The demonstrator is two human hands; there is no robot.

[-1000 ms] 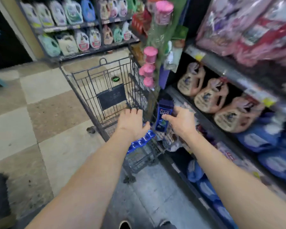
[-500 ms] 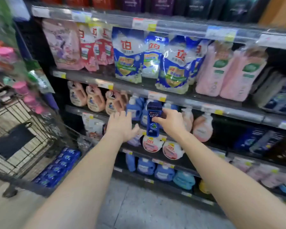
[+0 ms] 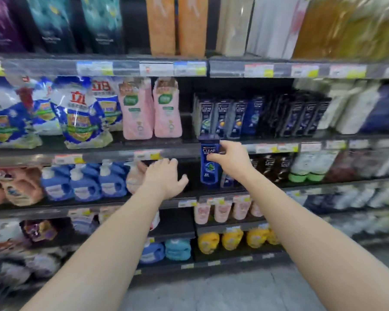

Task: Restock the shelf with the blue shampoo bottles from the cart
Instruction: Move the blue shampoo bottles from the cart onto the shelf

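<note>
My right hand (image 3: pixel 230 157) grips a blue shampoo bottle (image 3: pixel 210 169) marked CLEAR, upright, in front of the shelf edge (image 3: pixel 279 147). Just above it a row of like blue shampoo bottles (image 3: pixel 228 118) stands on that shelf, with dark bottles to their right. My left hand (image 3: pixel 166 178) is held out empty with fingers apart, left of the bottle, before a dark gap in the shelving. The cart is out of view.
Pink bottles (image 3: pixel 149 111) and blue-white refill pouches (image 3: pixel 76 113) fill the shelf to the left. Blue pump bottles (image 3: pixel 85 182) stand one level down. Lower shelves hold pink tubes (image 3: pixel 222 211) and yellow bottles (image 3: pixel 231 240). Grey floor (image 3: pixel 211 290) lies below.
The view has swung right from the cart to the shelving. Both hands moved with it, and the bottle in my right hand now sits just under the row of matching bottles.
</note>
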